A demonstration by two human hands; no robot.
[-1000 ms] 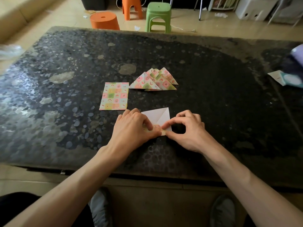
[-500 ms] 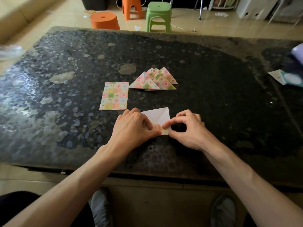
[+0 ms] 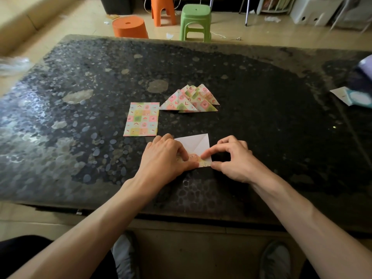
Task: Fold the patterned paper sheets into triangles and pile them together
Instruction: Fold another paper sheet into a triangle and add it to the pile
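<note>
My left hand [image 3: 165, 158] pinches the near edge of the half-folded sheet [image 3: 196, 144], white side up; my right hand [image 3: 233, 160] pinches its near right corner. Just beyond my left hand lies a flat patterned sheet [image 3: 142, 119]. Farther off sits the pile of folded triangles [image 3: 189, 101].

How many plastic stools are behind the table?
3. A round orange stool stands just past the far edge of the table. A taller orange stool is behind it, cut off by the frame. A green stool is to their right. Others may be out of frame.
</note>
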